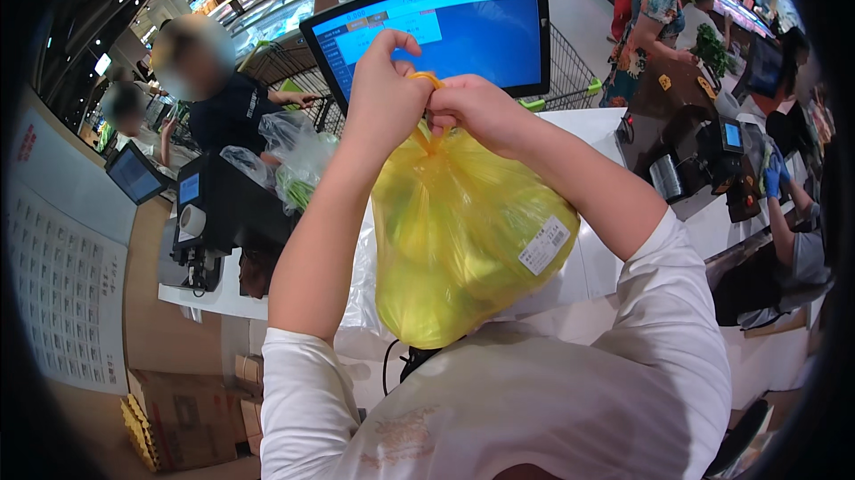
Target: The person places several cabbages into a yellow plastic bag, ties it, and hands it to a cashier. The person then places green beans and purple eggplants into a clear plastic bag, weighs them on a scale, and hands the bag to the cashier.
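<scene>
A full yellow plastic bag hangs from both my hands in front of my chest, with round produce showing dimly through it. On its right side is a white printed label. My left hand pinches the bag's twisted neck from the left, its index finger raised and curled. From the right, my right hand grips the same neck, close against the left. An orange-yellow loop of the bag stands up between them. Behind the hands is a monitor with a lit blue screen.
A white counter runs below the bag. At left stand a black label-printing scale and clear bags with green vegetables; at right, another scale. Shopping carts and several people are beyond. A cardboard box lies lower left.
</scene>
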A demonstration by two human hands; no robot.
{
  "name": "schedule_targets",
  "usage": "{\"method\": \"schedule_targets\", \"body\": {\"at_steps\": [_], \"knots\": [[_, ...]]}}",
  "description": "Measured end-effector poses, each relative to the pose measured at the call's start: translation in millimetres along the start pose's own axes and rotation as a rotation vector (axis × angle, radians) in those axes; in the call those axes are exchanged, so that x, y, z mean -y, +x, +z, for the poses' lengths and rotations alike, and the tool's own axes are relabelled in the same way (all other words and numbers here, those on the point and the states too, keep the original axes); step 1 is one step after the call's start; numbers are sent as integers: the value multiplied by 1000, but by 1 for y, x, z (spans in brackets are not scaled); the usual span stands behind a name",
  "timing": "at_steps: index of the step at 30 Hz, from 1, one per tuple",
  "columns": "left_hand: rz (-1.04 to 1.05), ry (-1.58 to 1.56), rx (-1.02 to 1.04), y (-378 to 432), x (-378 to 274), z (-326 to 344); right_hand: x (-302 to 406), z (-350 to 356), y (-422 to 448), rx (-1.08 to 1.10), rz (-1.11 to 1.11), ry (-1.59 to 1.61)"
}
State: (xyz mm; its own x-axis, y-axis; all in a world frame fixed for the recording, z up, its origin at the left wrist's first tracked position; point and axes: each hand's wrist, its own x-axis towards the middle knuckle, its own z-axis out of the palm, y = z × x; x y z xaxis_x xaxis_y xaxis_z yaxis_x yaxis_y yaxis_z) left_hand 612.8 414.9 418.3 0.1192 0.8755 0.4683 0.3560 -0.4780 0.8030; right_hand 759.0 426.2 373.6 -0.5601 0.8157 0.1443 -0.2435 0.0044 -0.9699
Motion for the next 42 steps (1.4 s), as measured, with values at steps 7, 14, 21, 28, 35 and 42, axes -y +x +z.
{"method": "schedule_targets", "body": {"at_steps": [7,14,21,28,35,42], "knots": [[219,54,82,0,-63,17,51,2,-52,-2,-100,314],[305,-122,244,6,-134,72,108,-18,-131,-245,-264,222],[313,-194,314,31,-147,129,126,-48,-160,-546,-295,73],[467,-43,212,65,-142,188,144,-104,-172,-607,-246,-90],[501,-62,296,114,-173,240,178,-142,-187,-696,-303,-196],[378,27,298,161,-178,274,198,-195,-169,-805,-268,-225]]}}
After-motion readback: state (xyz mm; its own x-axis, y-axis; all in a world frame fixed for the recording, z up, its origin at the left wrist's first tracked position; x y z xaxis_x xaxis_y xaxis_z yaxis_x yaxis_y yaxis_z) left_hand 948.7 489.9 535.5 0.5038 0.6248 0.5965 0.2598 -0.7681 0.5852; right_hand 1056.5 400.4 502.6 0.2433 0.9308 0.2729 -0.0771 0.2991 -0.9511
